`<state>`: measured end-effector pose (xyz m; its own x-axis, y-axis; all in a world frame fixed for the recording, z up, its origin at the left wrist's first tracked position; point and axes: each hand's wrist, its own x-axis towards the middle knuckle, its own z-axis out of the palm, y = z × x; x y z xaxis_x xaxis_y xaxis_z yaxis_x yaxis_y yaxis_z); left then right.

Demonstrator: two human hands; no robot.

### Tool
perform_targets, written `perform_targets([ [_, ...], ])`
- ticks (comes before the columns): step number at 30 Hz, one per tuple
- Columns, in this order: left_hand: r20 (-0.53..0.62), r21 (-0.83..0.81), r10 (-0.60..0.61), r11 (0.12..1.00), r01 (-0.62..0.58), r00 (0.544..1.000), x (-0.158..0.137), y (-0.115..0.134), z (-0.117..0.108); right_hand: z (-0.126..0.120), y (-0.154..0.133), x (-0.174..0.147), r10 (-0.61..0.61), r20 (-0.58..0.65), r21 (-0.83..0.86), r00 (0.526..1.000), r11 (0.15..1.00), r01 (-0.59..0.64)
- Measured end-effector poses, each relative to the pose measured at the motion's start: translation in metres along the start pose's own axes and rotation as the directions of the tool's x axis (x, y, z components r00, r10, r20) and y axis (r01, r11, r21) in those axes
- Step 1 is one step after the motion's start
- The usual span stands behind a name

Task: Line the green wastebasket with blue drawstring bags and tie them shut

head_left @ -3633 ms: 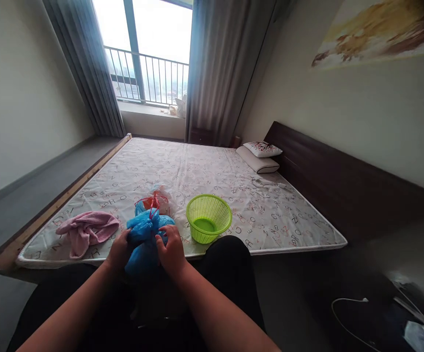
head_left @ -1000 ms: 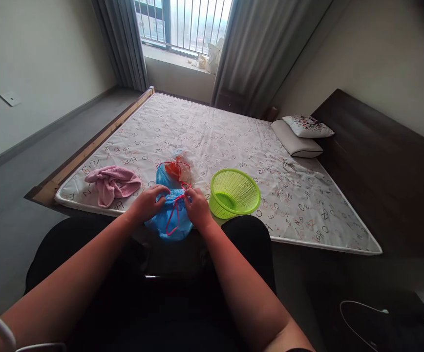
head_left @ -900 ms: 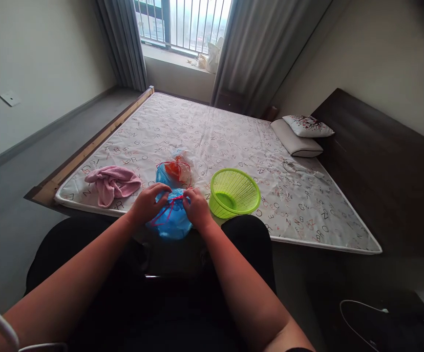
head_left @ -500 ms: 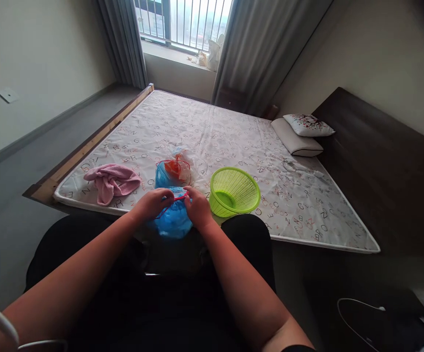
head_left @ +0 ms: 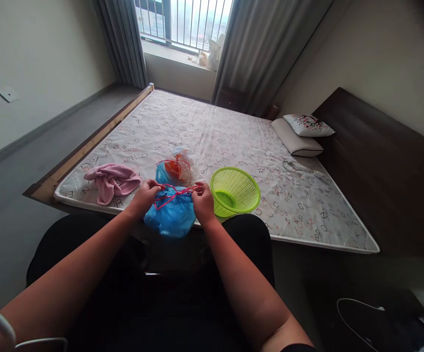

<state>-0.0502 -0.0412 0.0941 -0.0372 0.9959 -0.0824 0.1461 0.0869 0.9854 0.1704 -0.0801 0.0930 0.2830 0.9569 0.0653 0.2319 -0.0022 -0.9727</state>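
By near edge of mattress (head_left: 230, 134): blue bag (head_left: 170, 220), neck gathered
Left hand (head_left: 144, 198): pinching red string (head_left: 177, 192)
Right hand (head_left: 203, 199): pinching it too
Red string: just drawn wider, bag's neck seemingly tighter

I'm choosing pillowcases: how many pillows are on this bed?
2: a white pillow with a printed design lies partly on a plain pillow with dark piping, both by the headboard. Others could be hidden.

A bulging, crinkled blue plastic bag (head_left: 171, 219) sits mouth-up at the mattress (head_left: 307, 210) edge, its neck gathered; a thin red string (head_left: 177, 192) crosses it, loops loose, stretched between left hand (head_left: 143, 198) and right hand (head_left: 203, 202).
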Motion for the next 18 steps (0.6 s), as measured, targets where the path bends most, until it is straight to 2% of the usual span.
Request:
perform_targets([
  [2,0.067,0.001,0.109,0.994,-0.110,0.992,-0.005,0.006,0.001,0.001,0.000,-0.002,-0.062,0.016,0.030,0.998,0.998,0.061],
  [5,0.218,0.134,0.262,0.946,-0.294,0.940,-0.013,0.014,0.005,0.002,0.000,-0.006,-0.117,0.048,0.084,0.992,0.990,0.113],
  [7,0.324,0.273,0.266,0.892,-0.359,0.908,-0.016,0.014,0.008,0.004,0.000,-0.008,-0.125,0.073,0.118,0.989,0.986,0.116],
  [9,0.364,0.389,0.240,0.839,-0.381,0.900,-0.017,0.014,0.010,0.005,-0.001,-0.009,-0.117,0.092,0.153,0.989,0.983,0.103],
  [11,0.338,0.448,0.208,0.822,-0.352,0.918,-0.016,0.012,0.010,0.006,-0.002,-0.007,-0.082,0.097,0.227,0.992,0.972,0.059],
  [13,0.255,0.452,0.202,0.840,-0.301,0.946,-0.013,0.010,0.007,0.005,-0.003,-0.004,-0.004,0.100,0.352,0.995,0.936,-0.032],
  [16,0.125,0.381,0.185,0.898,-0.219,0.975,-0.006,0.007,0.000,-0.002,-0.007,0.002,0.118,0.163,0.522,0.980,0.832,-0.187],
  [18,0.053,0.298,0.122,0.945,-0.132,0.991,-0.001,0.004,-0.004,-0.008,-0.012,0.006,0.145,0.216,0.579,0.965,0.777,-0.247],
])
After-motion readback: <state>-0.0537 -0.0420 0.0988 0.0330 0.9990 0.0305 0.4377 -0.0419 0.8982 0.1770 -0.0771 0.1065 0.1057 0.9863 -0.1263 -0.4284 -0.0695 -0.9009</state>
